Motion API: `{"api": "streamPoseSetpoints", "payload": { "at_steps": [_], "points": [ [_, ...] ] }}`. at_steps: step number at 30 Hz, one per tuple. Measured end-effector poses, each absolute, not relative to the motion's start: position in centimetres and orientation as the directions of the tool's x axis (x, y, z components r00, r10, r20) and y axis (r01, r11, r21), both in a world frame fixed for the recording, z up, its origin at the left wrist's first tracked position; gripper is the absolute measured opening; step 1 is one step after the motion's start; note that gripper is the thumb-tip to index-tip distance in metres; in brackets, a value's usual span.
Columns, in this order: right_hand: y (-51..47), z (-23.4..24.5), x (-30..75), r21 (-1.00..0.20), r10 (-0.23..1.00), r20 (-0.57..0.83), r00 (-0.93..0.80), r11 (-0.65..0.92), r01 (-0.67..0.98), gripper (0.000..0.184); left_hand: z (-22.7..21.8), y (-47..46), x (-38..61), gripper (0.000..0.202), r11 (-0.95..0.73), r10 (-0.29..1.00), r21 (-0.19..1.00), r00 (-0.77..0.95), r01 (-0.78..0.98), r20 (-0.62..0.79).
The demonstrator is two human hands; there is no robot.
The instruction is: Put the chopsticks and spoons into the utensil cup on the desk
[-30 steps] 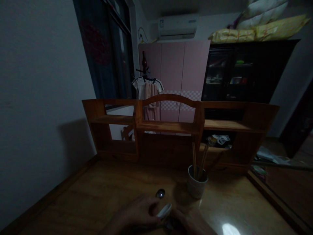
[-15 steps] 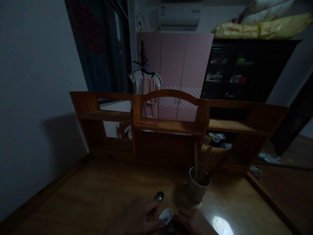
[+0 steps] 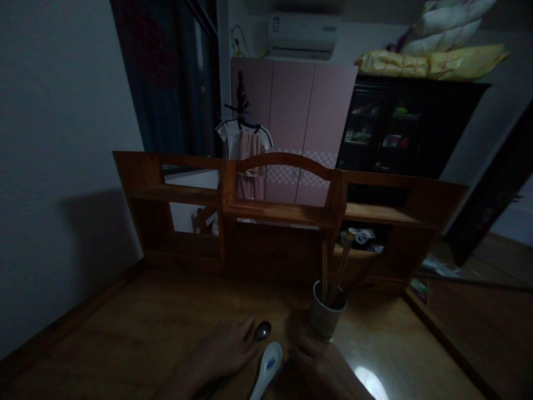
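Observation:
My left hand (image 3: 227, 345) lies low over the wooden table, its thumb and forefinger apart on either side of a metal spoon's neck. The shiny bowl of that metal spoon (image 3: 262, 331) shows just beyond the fingertips, while its handle runs beneath the hand. Between my hands rests a white ceramic spoon (image 3: 270, 360) with a blue mark in its bowl, its handle pointing towards me. To the right of it is my right hand (image 3: 321, 360), fingers curled down at the tabletop; whatever they hold, if anything, is hidden in shadow.
A pale cup (image 3: 327, 319) holding several chopsticks (image 3: 340, 272) stands beyond my right hand. A wooden shelf unit (image 3: 278, 211) runs along the table's far edge. To the left is a wall (image 3: 70, 166). Bright light reflects off the table at lower right.
My left hand has come off the white spoon and moved left to the metal spoon. The white spoon now lies with its handle in sight. The view has shifted slightly.

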State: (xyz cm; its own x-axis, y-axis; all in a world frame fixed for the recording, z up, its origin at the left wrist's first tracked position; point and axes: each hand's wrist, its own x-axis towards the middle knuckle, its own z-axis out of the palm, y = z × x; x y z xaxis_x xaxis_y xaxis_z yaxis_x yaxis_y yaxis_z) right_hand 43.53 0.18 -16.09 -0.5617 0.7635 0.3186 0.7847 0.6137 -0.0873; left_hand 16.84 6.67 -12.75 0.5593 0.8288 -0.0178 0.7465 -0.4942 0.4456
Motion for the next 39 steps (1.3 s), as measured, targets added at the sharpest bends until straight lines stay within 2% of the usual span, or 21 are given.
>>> {"api": "streamPoseSetpoints", "payload": {
  "at_steps": [5, 9, 11, 14, 17, 19, 22, 26, 28, 31, 34, 39],
  "points": [
    [0.3, -15.9, 43.5, -0.01, 0.755, 0.34, -0.56, 0.598, 0.801, 0.017, -13.4, 7.1, 16.8, 0.019, -0.503, 0.82, 0.436, 0.571, 0.747, -0.033],
    [-0.1, -15.0, 43.8, 0.0, 0.725, 0.368, -0.582, 0.626, 0.78, 0.015, -14.1, 7.6, 16.5, 0.015, -0.56, 0.794, 0.384, 0.607, 0.734, -0.003],
    [-0.7, -14.3, 43.8, -0.002, 0.705, 0.401, -0.585, 0.639, 0.769, 0.021, -14.2, 7.7, 16.4, 0.012, -0.572, 0.786, 0.383, 0.618, 0.725, 0.004],
    [-1.8, -13.2, 43.9, -0.018, 0.652, 0.535, -0.537, 0.644, 0.764, 0.035, -13.9, 7.6, 16.6, 0.014, -0.575, 0.781, 0.396, 0.624, 0.716, 0.005],
    [-2.7, -11.2, 44.8, 0.022, 0.495, 0.749, -0.441, 0.647, 0.762, 0.039, -13.7, 7.5, 16.6, 0.023, -0.558, 0.795, 0.373, 0.606, 0.741, -0.016],
    [-3.0, -8.8, 46.3, 0.043, 0.407, 0.85, -0.335, 0.58, 0.814, 0.039, -13.9, 7.5, 16.5, 0.025, -0.546, 0.807, 0.352, 0.59, 0.76, -0.022],
    [-3.6, -3.7, 49.1, -0.003, 0.367, 0.92, -0.137, 0.357, 0.934, 0.037, -14.6, 7.7, 16.2, 0.022, -0.538, 0.813, 0.34, 0.581, 0.772, -0.033],
    [-3.4, 3.0, 51.4, -0.064, 0.361, 0.932, -0.011, 0.196, 0.978, 0.035, -15.1, 7.8, 16.1, 0.02, -0.533, 0.819, 0.335, 0.573, 0.777, -0.026],
    [-2.5, 4.8, 51.5, -0.041, 0.37, 0.929, -0.034, 0.193, 0.98, 0.034, -15.1, 7.6, 16.2, 0.022, -0.528, 0.823, 0.355, 0.568, 0.772, -0.012],
    [-0.4, 5.3, 51.0, 0.092, 0.432, 0.875, -0.218, 0.293, 0.952, 0.038, -15.0, 7.4, 16.1, 0.027, -0.528, 0.817, 0.408, 0.577, 0.745, 0.002],
    [2.0, 4.2, 50.6, 0.238, 0.522, 0.749, -0.409, 0.364, 0.9, 0.045, -15.0, 7.4, 16.1, 0.026, -0.519, 0.822, 0.419, 0.569, 0.746, 0.006],
    [4.8, 1.9, 49.5, 0.37, 0.668, 0.529, -0.524, 0.374, 0.85, 0.051, -15.4, 7.9, 16.1, 0.026, -0.517, 0.82, 0.429, 0.572, 0.741, 0.0]
  ]
}}
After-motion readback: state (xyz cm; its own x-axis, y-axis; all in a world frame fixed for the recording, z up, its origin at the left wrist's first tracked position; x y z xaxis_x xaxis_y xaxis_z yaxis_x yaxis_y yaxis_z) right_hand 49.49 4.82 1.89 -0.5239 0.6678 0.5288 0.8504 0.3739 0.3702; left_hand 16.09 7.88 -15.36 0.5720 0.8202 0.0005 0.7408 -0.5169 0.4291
